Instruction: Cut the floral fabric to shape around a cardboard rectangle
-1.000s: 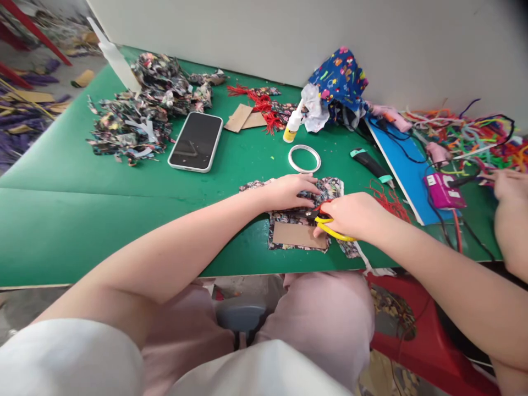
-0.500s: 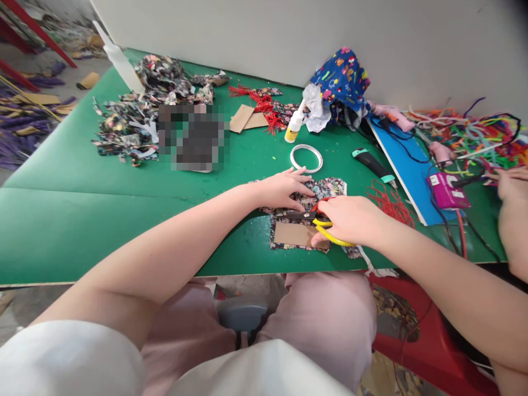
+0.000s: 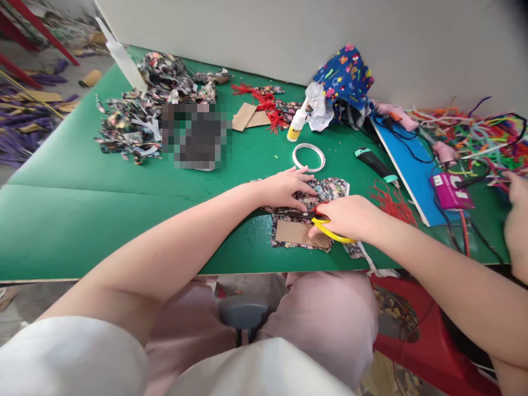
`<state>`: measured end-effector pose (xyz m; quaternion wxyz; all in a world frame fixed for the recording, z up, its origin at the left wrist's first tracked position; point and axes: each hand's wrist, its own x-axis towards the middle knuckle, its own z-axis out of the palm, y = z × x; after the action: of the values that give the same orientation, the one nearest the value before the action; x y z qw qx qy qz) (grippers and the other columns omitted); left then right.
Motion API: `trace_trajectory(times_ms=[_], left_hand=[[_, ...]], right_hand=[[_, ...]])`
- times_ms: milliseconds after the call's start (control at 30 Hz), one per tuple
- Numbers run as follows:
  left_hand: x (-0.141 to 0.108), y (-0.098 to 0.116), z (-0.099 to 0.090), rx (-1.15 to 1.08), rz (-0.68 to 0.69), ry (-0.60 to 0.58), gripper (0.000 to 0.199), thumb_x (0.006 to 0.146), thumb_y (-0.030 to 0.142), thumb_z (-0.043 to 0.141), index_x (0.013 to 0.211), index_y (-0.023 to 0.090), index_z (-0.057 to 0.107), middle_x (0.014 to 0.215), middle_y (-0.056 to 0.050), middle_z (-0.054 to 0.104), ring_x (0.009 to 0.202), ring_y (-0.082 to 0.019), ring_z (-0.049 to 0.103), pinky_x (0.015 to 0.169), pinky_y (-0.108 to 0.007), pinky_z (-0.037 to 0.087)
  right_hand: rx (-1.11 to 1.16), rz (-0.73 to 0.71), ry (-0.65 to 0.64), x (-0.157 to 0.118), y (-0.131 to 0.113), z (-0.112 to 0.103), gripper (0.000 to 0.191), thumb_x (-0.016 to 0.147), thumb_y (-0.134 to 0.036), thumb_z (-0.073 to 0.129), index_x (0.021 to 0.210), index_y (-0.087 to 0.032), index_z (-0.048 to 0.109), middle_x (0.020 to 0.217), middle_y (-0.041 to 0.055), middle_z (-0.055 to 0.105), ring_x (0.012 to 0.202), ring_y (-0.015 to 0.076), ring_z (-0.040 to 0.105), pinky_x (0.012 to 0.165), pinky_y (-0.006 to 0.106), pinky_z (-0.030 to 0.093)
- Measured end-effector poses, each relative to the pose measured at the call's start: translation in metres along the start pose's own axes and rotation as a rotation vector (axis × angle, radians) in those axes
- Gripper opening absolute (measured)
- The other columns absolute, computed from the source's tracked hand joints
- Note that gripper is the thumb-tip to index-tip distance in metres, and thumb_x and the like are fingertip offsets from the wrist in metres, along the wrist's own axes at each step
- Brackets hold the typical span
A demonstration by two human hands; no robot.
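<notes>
My left hand (image 3: 289, 190) lies with its fingers spread on a piece of dark floral fabric (image 3: 336, 188), pressing it to the table. In my right hand (image 3: 348, 219) is a pair of scissors (image 3: 336, 235) with yellow and red handles. Their dark blades lie along the fabric, just beside my left fingertips and partly hidden. Below the blades, a brown cardboard rectangle (image 3: 291, 233) rests on a floral fabric part, with my right thumb by its right end. Ahead of my left hand lies a white tape ring (image 3: 308, 158).
On the green table (image 3: 82, 214) are a floral scrap heap (image 3: 127, 124), a yellow-labelled bottle (image 3: 296, 127), a black-and-teal cutter (image 3: 375, 165), red tassels (image 3: 394, 203) and a magenta box (image 3: 451, 191) with cords. Another person's hand (image 3: 517, 220) is at the right edge.
The scissors' handles have drawn slightly closer together. My left hand stays on the fabric. The other person's hand has shifted a little to the right. The whole view has shifted slightly.
</notes>
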<state>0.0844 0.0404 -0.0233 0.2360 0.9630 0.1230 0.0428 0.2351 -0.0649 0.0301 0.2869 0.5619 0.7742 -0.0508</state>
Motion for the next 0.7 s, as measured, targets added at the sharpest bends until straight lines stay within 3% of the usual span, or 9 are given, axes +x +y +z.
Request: trace_trajectory(times_ms=[300, 533, 700], left_hand=[[0.0, -0.001, 0.001, 0.0, 0.003, 0.009, 0.049, 0.076, 0.042, 0.061, 0.121, 0.025, 0.052, 0.142, -0.006, 0.032, 0.135, -0.027, 0.013, 0.107, -0.042, 0.014], [0.0, 0.0, -0.001, -0.027, -0.001, 0.014, 0.048, 0.076, 0.04, 0.062, 0.121, 0.026, 0.053, 0.142, -0.006, 0.033, 0.134, -0.028, 0.014, 0.107, -0.044, 0.014], [0.0, 0.0, -0.001, -0.065, 0.005, 0.016, 0.048, 0.075, 0.037, 0.063, 0.121, 0.025, 0.053, 0.142, -0.007, 0.033, 0.134, -0.029, 0.013, 0.108, -0.045, 0.013]], right_hand=[[0.0, -0.034, -0.017, 0.004, 0.002, 0.003, 0.043, 0.081, -0.052, 0.036, 0.084, -0.02, 0.064, 0.073, 0.0098, 0.068, 0.071, 0.0241, 0.064, 0.054, 0.028, 0.038], [-0.004, -0.035, 0.031, -0.001, -0.002, -0.002, 0.065, 0.069, -0.073, 0.037, 0.093, -0.017, 0.058, 0.08, 0.0114, 0.068, 0.073, 0.0257, 0.064, 0.056, 0.03, 0.04], [-0.033, -0.037, 0.079, -0.001, -0.008, -0.005, 0.07, 0.068, -0.076, 0.033, 0.095, -0.016, 0.058, 0.074, 0.0124, 0.067, 0.071, 0.0267, 0.065, 0.056, 0.031, 0.041]])
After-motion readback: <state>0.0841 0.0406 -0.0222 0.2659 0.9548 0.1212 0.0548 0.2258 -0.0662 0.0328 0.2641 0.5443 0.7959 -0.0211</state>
